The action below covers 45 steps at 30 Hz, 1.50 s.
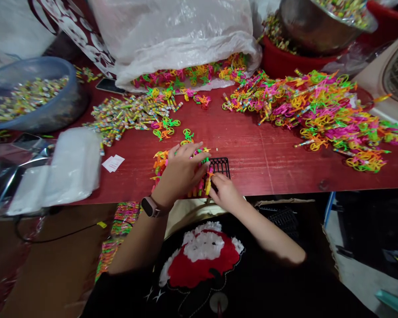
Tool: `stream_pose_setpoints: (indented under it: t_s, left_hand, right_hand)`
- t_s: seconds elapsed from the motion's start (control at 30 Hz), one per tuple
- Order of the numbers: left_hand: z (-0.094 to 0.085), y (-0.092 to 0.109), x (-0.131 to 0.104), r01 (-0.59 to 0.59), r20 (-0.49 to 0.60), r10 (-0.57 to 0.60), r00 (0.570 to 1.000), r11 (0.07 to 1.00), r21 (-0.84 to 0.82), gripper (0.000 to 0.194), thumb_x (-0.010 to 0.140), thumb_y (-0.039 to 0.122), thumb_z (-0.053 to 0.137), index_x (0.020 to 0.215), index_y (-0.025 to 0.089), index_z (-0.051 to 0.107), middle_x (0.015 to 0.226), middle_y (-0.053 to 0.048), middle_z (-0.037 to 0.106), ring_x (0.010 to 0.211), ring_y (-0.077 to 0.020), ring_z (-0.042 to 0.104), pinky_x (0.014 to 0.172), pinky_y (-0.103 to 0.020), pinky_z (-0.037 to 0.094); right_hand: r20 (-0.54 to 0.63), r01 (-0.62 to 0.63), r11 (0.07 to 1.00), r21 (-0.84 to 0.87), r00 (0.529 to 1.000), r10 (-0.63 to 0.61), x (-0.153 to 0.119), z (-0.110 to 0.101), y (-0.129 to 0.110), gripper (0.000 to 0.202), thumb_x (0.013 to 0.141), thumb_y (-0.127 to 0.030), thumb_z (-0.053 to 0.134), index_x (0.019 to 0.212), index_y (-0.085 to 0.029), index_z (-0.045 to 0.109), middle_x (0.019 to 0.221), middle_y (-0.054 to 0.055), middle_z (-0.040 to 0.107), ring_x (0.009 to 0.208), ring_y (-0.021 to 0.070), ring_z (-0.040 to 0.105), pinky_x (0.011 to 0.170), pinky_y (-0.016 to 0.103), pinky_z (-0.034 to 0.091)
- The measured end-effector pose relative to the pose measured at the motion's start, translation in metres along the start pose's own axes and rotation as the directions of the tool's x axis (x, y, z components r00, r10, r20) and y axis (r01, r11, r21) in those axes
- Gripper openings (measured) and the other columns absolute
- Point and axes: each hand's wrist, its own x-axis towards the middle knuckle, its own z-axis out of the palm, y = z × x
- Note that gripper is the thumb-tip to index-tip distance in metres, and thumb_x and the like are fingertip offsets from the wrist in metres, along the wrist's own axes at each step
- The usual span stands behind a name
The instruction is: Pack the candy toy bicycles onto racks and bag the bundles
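Observation:
A black slotted plastic rack (222,165) lies at the table's near edge, its right end bare. Bright orange, yellow, pink and green plastic toys (159,165) stand packed side by side in its left part. My left hand (182,170), wearing a wristband, lies palm down over the row with its fingers stretched and apart. My right hand (226,190) is closed at the row's right end, thumb and fingers pinching a yellow and orange plastic toy (208,183). Part of the row is hidden beneath my left hand. A few loose toys (166,128) lie just beyond.
Small candy-filled tubes (122,117) are heaped at left, near a blue basin (69,92) of more. A big toy pile (318,106) covers the right, beside a white bag (185,48) spilling toys. Clear plastic bags (73,163) and paper slips (113,163) lie front left.

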Motion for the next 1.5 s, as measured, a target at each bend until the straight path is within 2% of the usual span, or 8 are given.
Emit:
stream_pose_setpoints:
  t_s: [0.37, 0.63, 1.03, 1.23, 1.3, 1.37, 1.43, 1.5]
  left_hand:
    - [-0.008, 0.003, -0.020, -0.189, -0.085, 0.176, 0.981, 0.965, -0.182, 0.015, 0.097, 0.037, 0.069, 0.104, 0.026, 0.075, 0.149, -0.007, 0.061, 0.149, -0.0331, 0.045, 0.125, -0.064, 0.028]
    - [0.001, 0.007, -0.025, -0.144, -0.143, 0.117, 0.983, 0.971, -0.191, 0.010, 0.096, 0.033, 0.071, 0.092, 0.024, 0.073, 0.138, -0.005, 0.067, 0.143, -0.0321, 0.049, 0.123, -0.063, 0.033]
    - [0.001, 0.006, -0.024, -0.139, -0.140, 0.121, 0.983, 0.981, -0.134, 0.014, 0.098, 0.036, 0.070, 0.095, 0.023, 0.074, 0.139, -0.008, 0.065, 0.138, -0.0328, 0.051, 0.118, -0.060, 0.039]
    - [0.006, 0.003, -0.025, -0.180, -0.172, 0.165, 0.971, 0.981, -0.076, 0.018, 0.102, 0.038, 0.063, 0.101, 0.025, 0.076, 0.136, -0.008, 0.067, 0.135, -0.0332, 0.055, 0.114, -0.061, 0.042]
    - [0.005, 0.003, -0.025, -0.188, -0.163, 0.173, 0.971, 0.979, -0.082, 0.019, 0.102, 0.038, 0.062, 0.099, 0.026, 0.076, 0.135, -0.007, 0.068, 0.131, -0.0326, 0.058, 0.110, -0.060, 0.045]
    - [0.004, 0.004, -0.024, -0.189, -0.147, 0.176, 0.973, 0.978, -0.083, 0.020, 0.102, 0.039, 0.062, 0.096, 0.027, 0.076, 0.133, -0.007, 0.069, 0.128, -0.0331, 0.059, 0.107, -0.061, 0.046]
    - [0.004, 0.005, -0.023, -0.182, -0.141, 0.170, 0.975, 0.980, -0.082, 0.020, 0.102, 0.039, 0.061, 0.095, 0.028, 0.077, 0.132, -0.007, 0.069, 0.126, -0.0341, 0.060, 0.106, -0.062, 0.046]
    - [0.003, 0.004, -0.023, -0.181, -0.146, 0.167, 0.975, 0.979, -0.091, 0.020, 0.101, 0.040, 0.062, 0.096, 0.028, 0.077, 0.131, -0.007, 0.070, 0.125, -0.0343, 0.060, 0.105, -0.061, 0.046]
  right_hand:
    - [0.001, 0.032, 0.999, 0.021, 0.999, -0.032, 0.001, 0.001, -0.003, 0.009, 0.095, -0.012, 0.055, 0.099, -0.018, 0.060, 0.101, 0.011, 0.063, 0.097, 0.0241, 0.063, 0.089, 0.039, 0.056]
    - [-0.038, 0.057, 0.984, 0.169, 0.998, -0.051, 0.000, 0.001, 0.000, 0.016, 0.096, -0.012, 0.054, 0.106, -0.019, 0.065, 0.101, 0.008, 0.064, 0.094, 0.0216, 0.061, 0.086, 0.036, 0.053]
    - [-0.038, -0.129, 0.938, -0.321, 0.992, 0.123, -0.003, 0.018, -0.019, 0.025, 0.098, -0.012, 0.055, 0.115, -0.017, 0.072, 0.104, 0.014, 0.065, 0.107, 0.0301, 0.049, 0.087, 0.042, 0.039]
    - [0.022, -0.068, 0.998, -0.009, 0.997, 0.069, 0.013, -0.055, 0.026, 0.017, 0.100, -0.017, 0.060, 0.106, -0.021, 0.075, 0.103, 0.006, 0.071, 0.099, 0.0208, 0.062, 0.093, 0.035, 0.049]
    - [-0.301, -0.281, 0.948, -0.151, 0.926, 0.227, 0.010, -0.104, 0.057, 0.020, 0.101, -0.018, 0.055, 0.105, -0.019, 0.074, 0.103, 0.009, 0.072, 0.102, 0.0239, 0.063, 0.098, 0.040, 0.048]
    - [-0.607, -0.621, 0.742, -0.252, 0.699, 0.379, 0.002, -0.153, 0.089, 0.023, 0.100, -0.019, 0.052, 0.112, -0.015, 0.072, 0.109, 0.017, 0.069, 0.105, 0.0296, 0.062, 0.098, 0.046, 0.046]
    - [-0.691, -0.810, 0.538, -0.235, 0.528, 0.493, -0.008, -0.189, 0.116, 0.029, 0.100, -0.027, 0.055, 0.122, -0.013, 0.067, 0.112, 0.021, 0.066, 0.100, 0.0319, 0.062, 0.091, 0.047, 0.047]
    - [-0.687, -0.841, 0.467, -0.274, 0.511, 0.516, -0.019, -0.207, 0.133, 0.033, 0.099, -0.034, 0.057, 0.123, -0.013, 0.066, 0.110, 0.021, 0.065, 0.096, 0.0314, 0.061, 0.087, 0.044, 0.047]
